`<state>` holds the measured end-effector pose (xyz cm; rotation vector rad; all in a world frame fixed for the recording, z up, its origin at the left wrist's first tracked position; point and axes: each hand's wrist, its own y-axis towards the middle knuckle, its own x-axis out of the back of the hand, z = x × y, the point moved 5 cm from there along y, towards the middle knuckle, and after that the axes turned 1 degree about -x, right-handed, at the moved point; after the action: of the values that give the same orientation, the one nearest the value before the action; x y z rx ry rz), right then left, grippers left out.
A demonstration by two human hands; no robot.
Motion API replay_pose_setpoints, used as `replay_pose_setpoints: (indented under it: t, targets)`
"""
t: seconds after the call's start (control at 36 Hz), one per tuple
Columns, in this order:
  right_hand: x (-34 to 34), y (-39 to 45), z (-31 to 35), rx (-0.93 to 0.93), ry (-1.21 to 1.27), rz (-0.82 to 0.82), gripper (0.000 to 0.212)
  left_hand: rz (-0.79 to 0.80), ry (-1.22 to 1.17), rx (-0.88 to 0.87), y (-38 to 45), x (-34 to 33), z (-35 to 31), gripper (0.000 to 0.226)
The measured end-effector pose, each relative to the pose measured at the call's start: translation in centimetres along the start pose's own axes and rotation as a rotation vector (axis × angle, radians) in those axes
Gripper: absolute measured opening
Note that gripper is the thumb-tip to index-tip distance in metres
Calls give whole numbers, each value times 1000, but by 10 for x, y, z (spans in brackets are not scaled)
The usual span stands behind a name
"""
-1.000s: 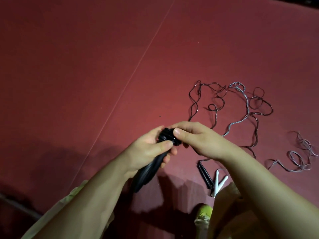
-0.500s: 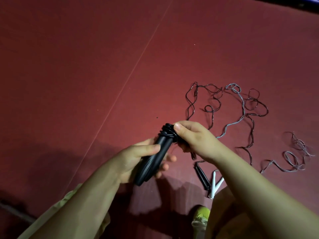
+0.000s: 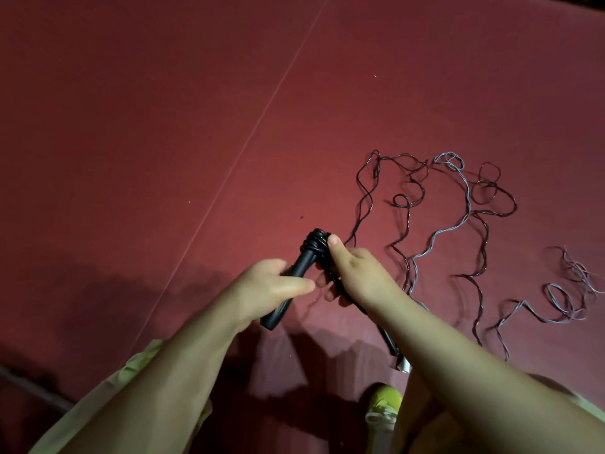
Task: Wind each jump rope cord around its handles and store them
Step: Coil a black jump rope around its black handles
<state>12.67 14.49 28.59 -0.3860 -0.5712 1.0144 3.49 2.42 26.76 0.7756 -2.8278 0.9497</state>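
Head view: both hands (image 3: 271, 283) (image 3: 358, 273) hold black handles (image 3: 302, 267), cord wound.

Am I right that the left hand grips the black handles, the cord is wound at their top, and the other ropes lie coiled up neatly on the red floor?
Not quite: the head view shows the other ropes sprawled loose and tangled on the red floor, not coiled. The left hand does grip the black handles, with cord wound at their top.

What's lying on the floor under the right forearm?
A black handle and a white handle tip poke out from under the right forearm; the rest is covered.
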Motion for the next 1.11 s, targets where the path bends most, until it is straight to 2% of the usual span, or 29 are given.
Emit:
replay_pose_setpoints:
  t: [0.17,0.22,0.28,0.33,0.42,0.5,0.58,0.72,0.86,0.97,1.11]
  targets:
    - [1,2,0,-33,-57,-24,65,-193,468,-127,-6,-1,-13,42]
    - [4,2,3,-7,-43,-43,61,-204,482,-159,-8,0,-16,45]
    - [5,0,6,23,-27,-42,56,-151,450,-156,-7,0,-15,46]
    - [3,-2,9,62,-12,-27,50,-4,287,-96,-7,-3,-12,44]
    - [3,-6,14,119,39,-6,47,311,-202,62,-16,-19,-7,45]
    - [4,-6,20,151,127,41,42,607,-576,216,-28,-38,-4,51]
    - [6,-2,21,166,184,72,39,747,-792,258,-31,-47,-8,68]
    - [11,4,17,155,89,189,46,638,-831,247,-24,-40,-11,71]
    - [20,3,16,132,44,200,49,464,-646,216,-17,-34,-6,69]
    - [22,9,5,75,10,150,47,259,-400,167,-10,-28,0,66]
    - [23,14,0,30,-41,30,50,107,-286,114,-5,-22,3,63]
